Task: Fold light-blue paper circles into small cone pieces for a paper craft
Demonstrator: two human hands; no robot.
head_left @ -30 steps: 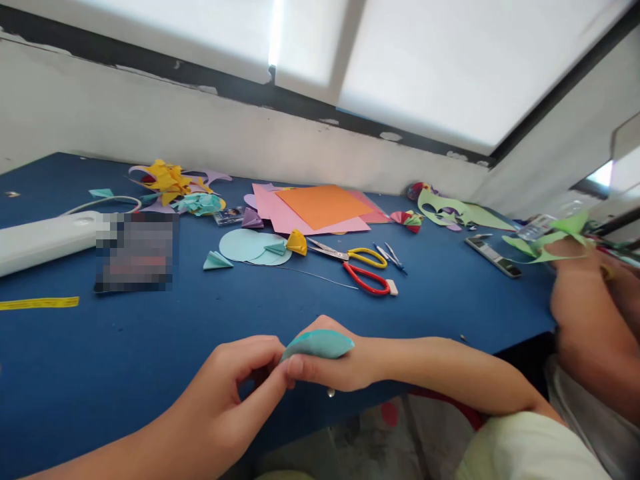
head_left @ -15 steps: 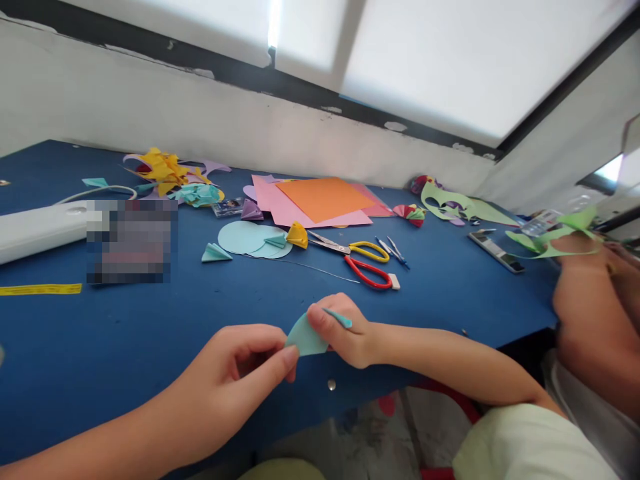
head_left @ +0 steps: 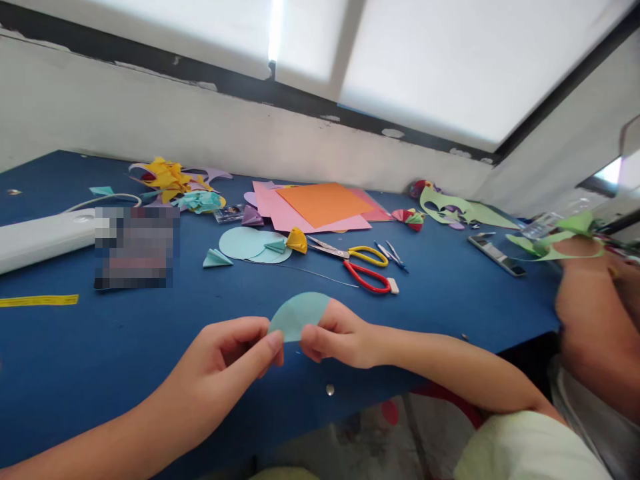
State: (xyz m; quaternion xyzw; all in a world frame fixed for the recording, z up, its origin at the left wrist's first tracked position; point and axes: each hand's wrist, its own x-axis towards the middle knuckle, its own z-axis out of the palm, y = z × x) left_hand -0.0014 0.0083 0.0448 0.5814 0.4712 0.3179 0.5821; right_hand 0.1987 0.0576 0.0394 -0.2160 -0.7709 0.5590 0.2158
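Note:
A light-blue paper semicircle, apparently a disc folded in half, is held up above the front of the blue table. My left hand pinches its left corner between thumb and fingers. At the right corner, my right hand grips it with the thumb in front and the fingers behind. Beyond the hands lie flat light-blue paper discs, a light-blue folded cone and a yellow folded cone. Scissors with one yellow and one red handle rest nearby, beside a white eraser.
Orange paper and pink sheets are stacked at the back. Yellow paper scraps, a white device and a yellow strip lie left. At right are a phone and another person's arm near green paper.
The paper has opened out into a wider semicircle, and the narrow fold poking from my right hand is gone. My right hand has shifted its grip to the right corner.

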